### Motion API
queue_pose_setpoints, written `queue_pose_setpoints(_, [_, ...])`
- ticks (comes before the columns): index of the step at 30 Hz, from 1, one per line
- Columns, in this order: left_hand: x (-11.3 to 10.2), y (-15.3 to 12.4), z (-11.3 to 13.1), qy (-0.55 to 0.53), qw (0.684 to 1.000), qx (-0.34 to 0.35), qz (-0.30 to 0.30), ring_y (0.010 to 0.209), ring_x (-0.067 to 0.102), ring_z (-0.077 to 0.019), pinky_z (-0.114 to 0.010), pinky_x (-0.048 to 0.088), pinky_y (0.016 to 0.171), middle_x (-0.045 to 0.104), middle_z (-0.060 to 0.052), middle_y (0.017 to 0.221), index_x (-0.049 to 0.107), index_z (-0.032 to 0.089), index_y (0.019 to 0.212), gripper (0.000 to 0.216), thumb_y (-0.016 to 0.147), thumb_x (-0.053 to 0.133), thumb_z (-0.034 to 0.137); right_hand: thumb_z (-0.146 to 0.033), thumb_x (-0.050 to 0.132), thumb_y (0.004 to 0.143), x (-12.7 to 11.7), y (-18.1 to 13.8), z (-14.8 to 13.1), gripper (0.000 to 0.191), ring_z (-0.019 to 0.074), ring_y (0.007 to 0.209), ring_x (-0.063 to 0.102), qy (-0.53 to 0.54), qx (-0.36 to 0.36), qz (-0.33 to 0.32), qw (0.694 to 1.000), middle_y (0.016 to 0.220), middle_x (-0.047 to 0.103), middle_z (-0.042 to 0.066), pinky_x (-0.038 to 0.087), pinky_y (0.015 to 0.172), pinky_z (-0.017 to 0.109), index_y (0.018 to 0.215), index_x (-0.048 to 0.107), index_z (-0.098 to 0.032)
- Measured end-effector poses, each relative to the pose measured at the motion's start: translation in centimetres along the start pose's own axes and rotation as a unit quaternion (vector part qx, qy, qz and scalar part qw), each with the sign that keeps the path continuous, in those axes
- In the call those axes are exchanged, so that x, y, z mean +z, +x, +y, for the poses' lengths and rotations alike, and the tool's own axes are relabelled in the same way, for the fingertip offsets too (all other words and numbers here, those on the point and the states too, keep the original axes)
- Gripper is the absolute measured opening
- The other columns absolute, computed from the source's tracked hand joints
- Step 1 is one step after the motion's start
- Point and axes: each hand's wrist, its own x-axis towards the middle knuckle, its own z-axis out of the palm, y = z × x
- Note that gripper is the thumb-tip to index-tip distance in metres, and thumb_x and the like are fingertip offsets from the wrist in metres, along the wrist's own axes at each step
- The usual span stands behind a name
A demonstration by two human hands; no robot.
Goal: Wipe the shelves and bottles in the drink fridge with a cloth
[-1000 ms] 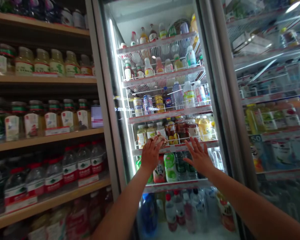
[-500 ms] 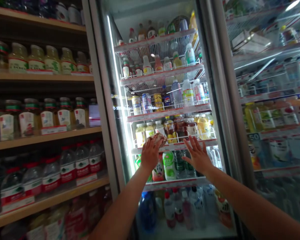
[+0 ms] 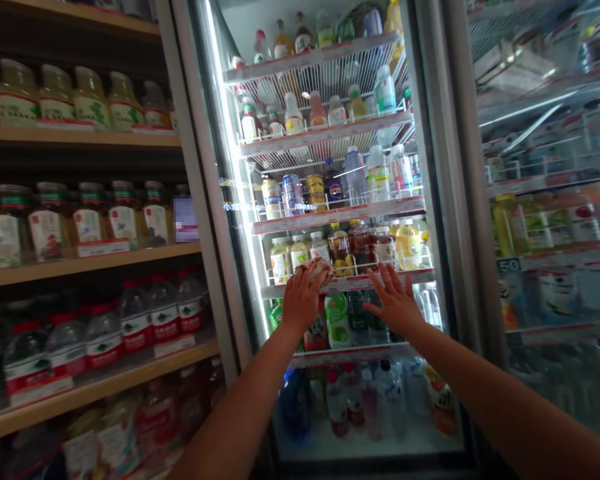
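My left hand [image 3: 300,301] is closed around a crumpled cloth [image 3: 316,269] and presses it against the glass door [image 3: 325,220] of a lit drinks fridge, level with the third shelf from the bottom. My right hand [image 3: 395,303] lies flat on the same glass to the right, fingers spread, holding nothing. Behind the glass stand rows of bottles [image 3: 340,248] and cans [image 3: 294,193] on wire shelves.
Wooden shelves [image 3: 90,263] on the left carry jars and water bottles with red caps. A second glass-door fridge [image 3: 550,200] stands on the right, its contents blurred by reflections. A grey door frame [image 3: 200,200] separates the shelves from the fridge.
Both hands have stayed in place on the glass. The view has tilted down slightly, so the shelves sit higher in the picture.
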Motion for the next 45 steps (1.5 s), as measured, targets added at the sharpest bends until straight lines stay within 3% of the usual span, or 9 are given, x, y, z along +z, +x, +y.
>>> queue_pose_setpoints(4, [0.2,-0.3,0.2,0.01,1.0,-0.005,0.011,0.139,0.048,-0.0317,-0.051,0.045,0.11,0.05,-0.009,0.154,0.054,0.028,0.143,0.055,0.091,0.058,0.012,-0.053,0.053,0.098,0.0,0.0,0.0,0.094,0.0322,0.157,0.016,0.002,0.0,0.005,1.0,0.171,0.003,0.008,0.019,0.121,0.064,0.158,-0.017,-0.036])
queue_pose_setpoints(10, [0.3,-0.3,0.4,0.014,0.993,0.114,-0.004,0.136,0.051,-0.0289,-0.047,0.048,0.107,0.057,-0.005,0.148,0.056,0.032,0.141,0.054,0.092,0.054,0.009,-0.053,0.053,0.098,0.1,-0.1,0.0,0.094,0.0321,0.157,0.016,-0.001,-0.003,0.008,1.0,0.171,0.006,0.009,0.02,0.12,0.065,0.159,-0.017,-0.036])
queue_pose_setpoints(15, [0.4,0.2,-0.1,0.022,0.999,0.023,0.027,0.138,0.049,-0.0297,-0.048,0.047,0.108,0.055,-0.007,0.15,0.056,0.03,0.142,0.054,0.092,0.052,0.009,-0.053,0.053,0.098,0.1,-0.1,0.1,0.094,0.0323,0.157,0.016,-0.001,-0.003,0.005,1.0,0.171,0.005,0.009,0.019,0.121,0.065,0.159,-0.016,-0.036])
queue_pose_setpoints(21, [0.5,-0.4,0.4,-0.001,0.996,0.084,-0.011,0.138,0.049,-0.029,-0.048,0.045,0.108,0.055,-0.007,0.15,0.055,0.032,0.142,0.053,0.093,0.052,0.01,-0.054,0.054,0.098,-0.1,-0.1,0.0,0.096,0.0315,0.157,0.014,-0.002,0.002,-0.007,1.0,0.171,0.004,0.008,0.02,0.121,0.065,0.158,-0.019,-0.036])
queue_pose_setpoints(27, [1.0,-0.2,1.3,0.013,0.998,0.053,0.019,0.135,0.051,-0.0311,-0.048,0.047,0.106,0.057,-0.008,0.148,0.056,0.03,0.141,0.052,0.092,0.055,0.012,-0.054,0.054,0.097,-0.1,-0.2,-0.1,0.097,0.0314,0.157,0.014,-0.007,0.004,-0.01,1.0,0.171,0.003,0.008,0.021,0.121,0.064,0.157,-0.02,-0.036])
queue_pose_setpoints(32, [1.2,-0.3,2.3,0.002,0.997,0.074,0.004,0.136,0.051,-0.0296,-0.048,0.045,0.109,0.055,-0.007,0.149,0.055,0.032,0.142,0.053,0.092,0.056,0.013,-0.054,0.053,0.098,0.0,-0.2,0.0,0.096,0.0314,0.158,0.013,-0.006,0.006,-0.011,1.0,0.171,0.003,0.007,0.018,0.121,0.065,0.157,-0.02,-0.037])
queue_pose_setpoints(38, [1.3,-0.4,2.5,0.002,1.0,0.024,0.01,0.137,0.05,-0.0313,-0.05,0.045,0.109,0.056,-0.008,0.149,0.056,0.031,0.142,0.054,0.091,0.056,0.013,-0.053,0.052,0.098,0.0,-0.3,0.0,0.093,0.0319,0.157,0.017,0.0,0.003,-0.004,1.0,0.171,0.006,0.008,0.02,0.121,0.064,0.158,-0.017,-0.036])
queue_pose_setpoints(45, [1.3,-0.2,3.6,-0.032,0.996,0.073,-0.025,0.139,0.047,-0.0293,-0.048,0.045,0.11,0.052,-0.004,0.153,0.056,0.033,0.142,0.055,0.091,0.055,0.011,-0.052,0.052,0.099,-0.1,-0.3,-0.1,0.094,0.0327,0.157,0.015,0.004,-0.001,-0.002,1.0,0.171,0.007,0.01,0.02,0.12,0.066,0.159,-0.017,-0.035])
